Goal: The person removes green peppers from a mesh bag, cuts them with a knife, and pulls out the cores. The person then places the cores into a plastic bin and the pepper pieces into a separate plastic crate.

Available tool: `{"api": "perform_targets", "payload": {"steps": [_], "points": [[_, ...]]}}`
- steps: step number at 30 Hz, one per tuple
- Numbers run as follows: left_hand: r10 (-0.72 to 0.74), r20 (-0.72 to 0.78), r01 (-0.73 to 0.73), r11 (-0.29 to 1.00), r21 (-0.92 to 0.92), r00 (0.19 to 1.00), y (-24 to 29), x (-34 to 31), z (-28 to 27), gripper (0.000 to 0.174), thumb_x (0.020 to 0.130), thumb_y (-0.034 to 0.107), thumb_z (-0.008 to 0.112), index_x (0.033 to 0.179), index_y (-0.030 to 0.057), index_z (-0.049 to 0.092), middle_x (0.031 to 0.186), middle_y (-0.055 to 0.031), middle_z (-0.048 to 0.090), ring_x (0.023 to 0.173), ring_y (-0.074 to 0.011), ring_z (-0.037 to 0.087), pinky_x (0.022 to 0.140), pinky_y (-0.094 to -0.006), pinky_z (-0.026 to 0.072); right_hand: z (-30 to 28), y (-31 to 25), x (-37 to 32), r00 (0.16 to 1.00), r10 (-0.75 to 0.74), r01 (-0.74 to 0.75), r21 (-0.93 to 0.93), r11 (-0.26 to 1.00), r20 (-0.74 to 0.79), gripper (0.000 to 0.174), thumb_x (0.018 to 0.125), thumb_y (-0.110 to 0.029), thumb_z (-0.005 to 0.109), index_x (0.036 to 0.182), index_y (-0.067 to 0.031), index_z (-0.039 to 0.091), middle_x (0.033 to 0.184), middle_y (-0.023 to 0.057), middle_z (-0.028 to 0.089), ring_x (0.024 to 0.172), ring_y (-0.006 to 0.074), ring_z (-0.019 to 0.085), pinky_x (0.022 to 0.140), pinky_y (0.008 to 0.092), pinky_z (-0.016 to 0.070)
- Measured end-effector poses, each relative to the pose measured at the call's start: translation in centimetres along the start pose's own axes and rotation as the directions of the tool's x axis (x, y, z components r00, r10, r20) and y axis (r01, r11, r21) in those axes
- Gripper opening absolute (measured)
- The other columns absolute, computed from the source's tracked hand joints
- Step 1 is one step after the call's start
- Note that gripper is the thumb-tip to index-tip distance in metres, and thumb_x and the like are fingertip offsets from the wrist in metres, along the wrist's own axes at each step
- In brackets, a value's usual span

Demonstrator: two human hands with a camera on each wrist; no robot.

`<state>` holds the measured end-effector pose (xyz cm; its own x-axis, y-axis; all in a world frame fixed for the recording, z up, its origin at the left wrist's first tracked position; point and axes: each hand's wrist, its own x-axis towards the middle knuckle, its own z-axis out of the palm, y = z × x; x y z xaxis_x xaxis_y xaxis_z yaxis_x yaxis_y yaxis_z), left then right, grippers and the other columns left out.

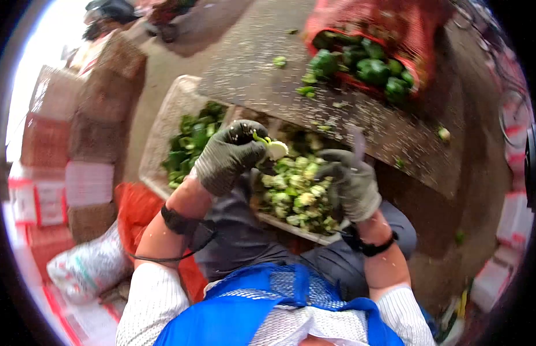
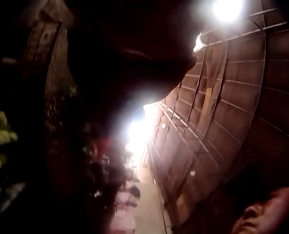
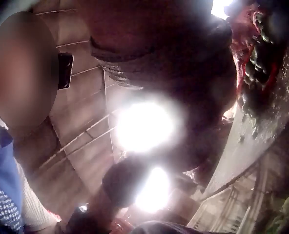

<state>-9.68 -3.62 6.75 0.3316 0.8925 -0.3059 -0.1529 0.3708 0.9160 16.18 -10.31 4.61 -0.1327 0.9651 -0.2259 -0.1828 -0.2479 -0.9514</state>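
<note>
In the head view my gloved left hand (image 1: 232, 155) pinches a pale-and-green pepper piece (image 1: 276, 150) between thumb and fingers. To its right, my gloved right hand (image 1: 351, 184) is curled round what looks like a knife (image 1: 358, 143), its blurred blade pointing up and away from me. Below and between both hands lies a crate of pale green cut pieces (image 1: 296, 193). Another crate, holding darker green pepper pieces (image 1: 190, 141), stands left of my left hand. Both wrist views are dark, and the held things cannot be made out there.
Beyond the crates is a board (image 1: 250, 75) strewn with pale seeds. A red mesh bag (image 1: 389, 23) on it spills whole green peppers (image 1: 373, 72). Stacked crates (image 1: 98, 127) and an orange-red sack (image 1: 135, 207) stand at left.
</note>
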Motion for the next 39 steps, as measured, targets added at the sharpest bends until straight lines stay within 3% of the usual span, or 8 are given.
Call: {"api": "perform_targets", "payload": {"steps": [10,13,16,18,24,27,33,39], "points": [[-0.075,0.151,0.035,0.967,0.254,0.986,-3.3,1.9,6.0,0.026,0.081,-0.004,0.073,0.105,0.0030,0.065,0.094,-0.0005,0.067,0.086,-0.0089,0.061,0.075,-0.0256,0.0520,0.7,3.2,0.6,0.966,-0.223,0.186,-0.249,0.951,-0.131,0.025,0.086,-0.024,0.075,0.096,-0.0025,0.069,0.083,0.0076,0.068,0.077,0.0096,0.058,0.069,0.0279,0.0492],[0.477,0.347,-0.544,0.377,0.750,0.808,-3.0,1.2,6.9,0.027,0.077,-0.012,0.064,0.099,0.0034,0.064,0.093,-0.0133,0.064,0.080,-0.0254,0.065,0.072,-0.0302,0.0526,1.6,3.3,0.7,0.994,-0.044,0.031,-0.128,0.991,-0.102,0.015,0.089,-0.017,0.070,0.098,-0.0050,0.068,0.079,0.0058,0.067,0.075,0.0115,0.059,0.067,0.0284,0.0493],[0.472,0.389,-0.572,0.346,0.743,0.791,-3.2,0.5,6.6,0.040,0.071,-0.016,0.058,0.106,0.0030,0.060,0.092,-0.0125,0.061,0.092,-0.0261,0.063,0.076,-0.0335,0.0520,3.8,3.5,-0.6,0.919,-0.395,0.389,-0.190,0.901,0.008,0.008,0.090,-0.012,0.068,0.094,-0.0060,0.068,0.078,0.0022,0.065,0.074,0.0108,0.058,0.065,0.0274,0.0485],[0.474,0.142,-0.461,0.672,0.579,0.869,-3.3,-0.2,3.9,0.032,0.081,-0.009,0.058,0.110,0.0048,0.061,0.102,-0.0054,0.059,0.095,-0.0134,0.057,0.082,-0.0257,0.0487,4.0,1.7,-1.3,0.964,-0.266,0.265,-0.055,0.963,-0.012,0.014,0.088,-0.017,0.071,0.092,-0.0044,0.068,0.074,0.0033,0.064,0.072,0.0096,0.057,0.065,0.0282,0.0480],[0.274,-0.606,0.361,0.598,0.715,0.747,2.5,-4.8,-11.9,0.022,0.093,0.006,0.055,0.112,0.0076,0.066,0.088,-0.0037,0.069,0.078,-0.0142,0.065,0.068,-0.0294,0.0532,-1.0,1.3,-0.6,0.989,-0.037,-0.013,-0.332,0.943,-0.144,0.029,0.086,-0.033,0.071,0.095,-0.0050,0.069,0.076,0.0129,0.068,0.069,0.0179,0.062,0.066,0.0342,0.0510],[0.471,-0.325,0.423,-0.117,0.898,0.820,0.6,-7.1,-22.5,0.042,0.089,0.009,0.055,0.130,0.0008,0.056,0.130,-0.0253,0.056,0.120,-0.0350,0.056,0.107,-0.0391,0.0404,-0.9,2.1,-0.8,0.995,0.013,-0.072,-0.644,0.762,-0.095,0.038,0.086,-0.042,0.065,0.104,-0.0084,0.070,0.092,0.0194,0.070,0.088,0.0354,0.068,0.079,0.0429,0.0532],[0.203,-0.280,0.113,0.585,0.803,0.938,2.8,1.8,-14.4,0.050,0.088,0.009,0.066,0.134,-0.0037,0.051,0.126,-0.0157,0.063,0.112,-0.0202,0.061,0.098,-0.0305,0.0470,-0.9,2.9,0.5,0.991,0.101,-0.126,-0.810,0.573,-0.083,0.039,0.089,-0.039,0.060,0.115,-0.0097,0.064,0.101,0.0196,0.069,0.095,0.0404,0.065,0.081,0.0501,0.0508],[0.045,0.380,-0.382,0.132,0.914,0.924,3.0,15.6,3.2,0.046,0.097,0.032,0.059,0.134,0.0055,0.055,0.131,-0.0170,0.060,0.122,-0.0224,0.056,0.103,-0.0348,0.0436,-2.6,-1.5,-0.3,0.969,0.175,-0.248,-0.740,0.625,-0.177,0.046,0.089,-0.041,0.059,0.121,-0.0082,0.061,0.115,0.0194,0.065,0.106,0.0386,0.062,0.090,0.0448,0.0492]]}}
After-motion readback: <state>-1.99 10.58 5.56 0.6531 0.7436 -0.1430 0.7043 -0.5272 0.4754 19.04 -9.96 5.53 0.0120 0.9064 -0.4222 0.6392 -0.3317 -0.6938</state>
